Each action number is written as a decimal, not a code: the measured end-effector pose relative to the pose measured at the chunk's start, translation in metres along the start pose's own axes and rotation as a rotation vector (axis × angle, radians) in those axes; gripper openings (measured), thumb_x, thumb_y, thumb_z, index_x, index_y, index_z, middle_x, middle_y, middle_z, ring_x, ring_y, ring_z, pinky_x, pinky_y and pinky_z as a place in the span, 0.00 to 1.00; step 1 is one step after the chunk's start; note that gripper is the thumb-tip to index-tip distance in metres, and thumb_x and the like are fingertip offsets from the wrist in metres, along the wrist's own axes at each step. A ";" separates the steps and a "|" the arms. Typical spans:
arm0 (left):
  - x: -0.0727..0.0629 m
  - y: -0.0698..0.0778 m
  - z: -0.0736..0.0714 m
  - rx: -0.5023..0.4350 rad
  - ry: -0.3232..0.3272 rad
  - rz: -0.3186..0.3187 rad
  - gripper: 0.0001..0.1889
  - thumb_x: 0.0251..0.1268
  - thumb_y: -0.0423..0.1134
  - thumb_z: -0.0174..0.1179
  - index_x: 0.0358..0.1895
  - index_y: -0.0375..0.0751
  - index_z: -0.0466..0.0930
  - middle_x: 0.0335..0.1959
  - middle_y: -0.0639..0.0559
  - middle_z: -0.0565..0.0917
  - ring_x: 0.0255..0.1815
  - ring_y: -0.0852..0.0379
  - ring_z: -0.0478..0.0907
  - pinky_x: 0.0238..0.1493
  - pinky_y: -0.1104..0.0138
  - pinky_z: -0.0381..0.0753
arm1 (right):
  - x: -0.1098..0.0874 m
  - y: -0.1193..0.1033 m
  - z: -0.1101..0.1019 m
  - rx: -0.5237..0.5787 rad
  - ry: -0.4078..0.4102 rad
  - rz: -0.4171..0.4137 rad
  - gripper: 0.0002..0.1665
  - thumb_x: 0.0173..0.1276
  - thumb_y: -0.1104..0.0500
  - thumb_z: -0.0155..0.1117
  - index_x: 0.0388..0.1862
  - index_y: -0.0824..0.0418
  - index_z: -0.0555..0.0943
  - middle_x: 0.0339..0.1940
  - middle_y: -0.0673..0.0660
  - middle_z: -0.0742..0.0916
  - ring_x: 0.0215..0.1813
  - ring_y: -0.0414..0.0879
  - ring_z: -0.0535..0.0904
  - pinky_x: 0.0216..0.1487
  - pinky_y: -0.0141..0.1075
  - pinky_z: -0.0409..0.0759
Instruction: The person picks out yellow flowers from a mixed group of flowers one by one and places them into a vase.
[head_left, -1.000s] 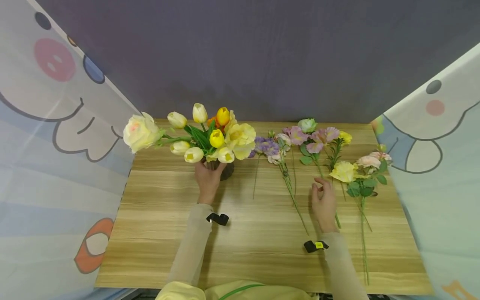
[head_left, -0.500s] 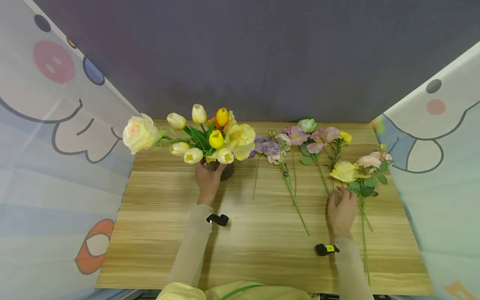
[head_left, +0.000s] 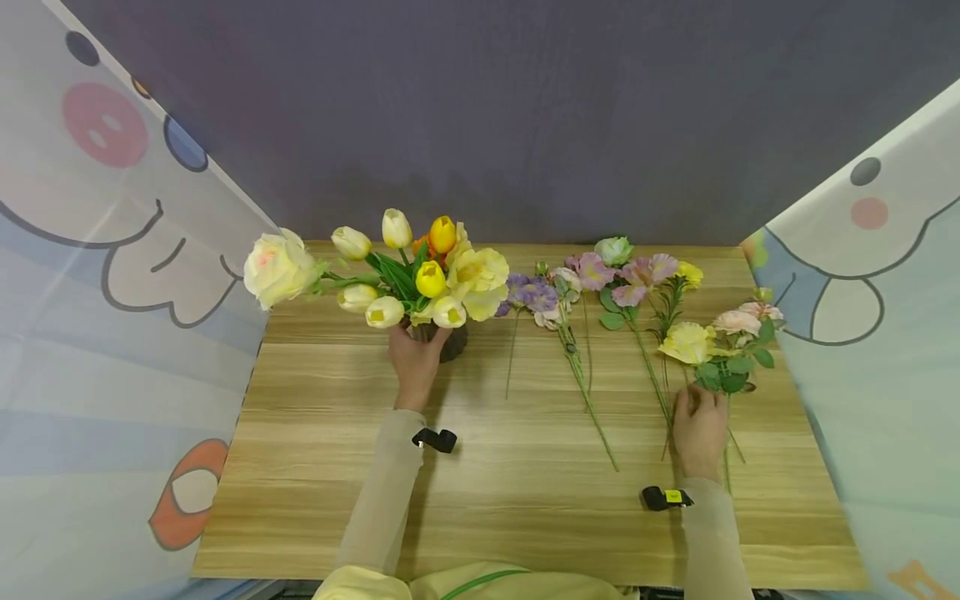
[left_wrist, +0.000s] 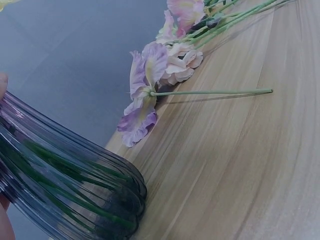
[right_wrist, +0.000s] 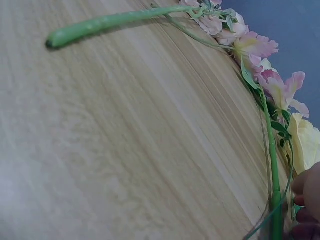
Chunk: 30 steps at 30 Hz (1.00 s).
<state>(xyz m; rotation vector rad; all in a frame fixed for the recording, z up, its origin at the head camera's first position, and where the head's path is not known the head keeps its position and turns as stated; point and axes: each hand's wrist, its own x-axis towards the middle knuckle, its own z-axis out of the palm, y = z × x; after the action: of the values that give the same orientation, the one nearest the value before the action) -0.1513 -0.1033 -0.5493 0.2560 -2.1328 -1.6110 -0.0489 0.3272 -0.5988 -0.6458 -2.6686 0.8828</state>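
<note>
My left hand [head_left: 416, 367] grips the neck of a ribbed, dark glass vase [left_wrist: 75, 175], seen tilted in the left wrist view. White and yellow tulips [head_left: 431, 279], a large cream rose [head_left: 277, 268] and a ruffled yellow flower [head_left: 480, 279] rise from it. My right hand [head_left: 701, 433] is over the stems at the right, fingers curled down beside the leaves of a pale pink rose [head_left: 737, 323] and below a yellow flower [head_left: 687, 342]. In the right wrist view its fingers [right_wrist: 310, 192] are cut off at the edge; I cannot tell whether they pinch a stem.
Purple flowers [head_left: 534, 293], pink-purple flowers [head_left: 651, 271], a pale green rose [head_left: 613, 250] and a small yellow flower [head_left: 690, 273] lie along the wooden table's [head_left: 540, 508] back and right. A dark panel [head_left: 525, 125] stands behind, with printed curtains [head_left: 862, 400] at both sides.
My right hand has moved right across the stems, from beside the pink-purple flower's stem to below the pink rose's leaves. The left hand still holds the vase in place.
</note>
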 end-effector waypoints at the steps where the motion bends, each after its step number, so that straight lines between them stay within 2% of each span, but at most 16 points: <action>1: 0.000 0.000 0.000 -0.001 0.000 -0.001 0.45 0.57 0.48 0.77 0.75 0.42 0.63 0.66 0.41 0.77 0.66 0.45 0.75 0.69 0.48 0.73 | 0.000 0.000 0.000 0.004 -0.002 0.005 0.23 0.83 0.57 0.52 0.61 0.77 0.77 0.55 0.75 0.76 0.48 0.66 0.73 0.43 0.58 0.73; 7: -0.001 0.000 -0.001 -0.018 -0.008 -0.010 0.45 0.58 0.47 0.77 0.75 0.42 0.63 0.66 0.41 0.76 0.65 0.46 0.75 0.69 0.48 0.72 | 0.000 -0.001 0.000 0.047 -0.052 0.060 0.28 0.84 0.50 0.51 0.63 0.74 0.77 0.55 0.71 0.77 0.49 0.63 0.75 0.46 0.52 0.74; 11: -0.001 0.000 0.000 -0.020 -0.010 -0.006 0.45 0.58 0.47 0.77 0.75 0.42 0.63 0.66 0.41 0.76 0.65 0.45 0.75 0.68 0.47 0.73 | 0.001 -0.002 0.000 0.031 -0.074 0.073 0.27 0.83 0.50 0.53 0.63 0.72 0.78 0.51 0.68 0.79 0.47 0.59 0.76 0.42 0.43 0.73; 13: -0.001 0.000 0.000 -0.026 -0.013 -0.005 0.45 0.58 0.47 0.77 0.75 0.42 0.63 0.66 0.41 0.76 0.65 0.44 0.75 0.68 0.47 0.73 | 0.001 -0.002 0.000 0.025 -0.074 0.071 0.25 0.83 0.52 0.53 0.62 0.72 0.78 0.49 0.67 0.79 0.46 0.58 0.77 0.41 0.42 0.72; 21: -0.002 -0.001 0.001 -0.041 -0.009 -0.015 0.45 0.57 0.45 0.78 0.75 0.42 0.63 0.67 0.42 0.76 0.65 0.46 0.74 0.68 0.49 0.72 | 0.005 -0.007 -0.002 -0.021 -0.060 0.063 0.18 0.82 0.60 0.50 0.51 0.75 0.80 0.43 0.71 0.82 0.44 0.64 0.77 0.42 0.53 0.74; 26: -0.001 -0.001 0.001 -0.044 -0.004 0.003 0.45 0.57 0.44 0.78 0.75 0.41 0.63 0.68 0.42 0.75 0.66 0.46 0.74 0.69 0.50 0.72 | 0.011 -0.008 -0.003 -0.067 -0.114 0.057 0.17 0.79 0.62 0.49 0.46 0.77 0.80 0.40 0.73 0.81 0.43 0.67 0.78 0.45 0.58 0.75; 28: 0.000 -0.001 0.001 -0.041 0.001 0.004 0.45 0.57 0.43 0.78 0.76 0.40 0.62 0.68 0.41 0.75 0.66 0.46 0.74 0.69 0.49 0.72 | 0.015 -0.009 -0.005 -0.112 -0.149 0.014 0.16 0.77 0.63 0.50 0.39 0.76 0.80 0.37 0.74 0.82 0.40 0.68 0.79 0.42 0.58 0.77; 30: -0.001 -0.001 0.001 -0.041 0.001 0.000 0.46 0.57 0.44 0.78 0.76 0.40 0.62 0.68 0.41 0.75 0.65 0.45 0.74 0.68 0.49 0.72 | 0.019 -0.009 -0.008 -0.169 -0.188 -0.051 0.18 0.76 0.64 0.52 0.27 0.73 0.79 0.29 0.72 0.81 0.32 0.65 0.78 0.35 0.56 0.78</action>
<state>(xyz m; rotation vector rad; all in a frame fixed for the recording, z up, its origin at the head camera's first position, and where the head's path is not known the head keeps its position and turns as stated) -0.1515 -0.1023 -0.5506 0.2436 -2.0965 -1.6523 -0.0658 0.3337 -0.5850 -0.5532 -2.9384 0.7435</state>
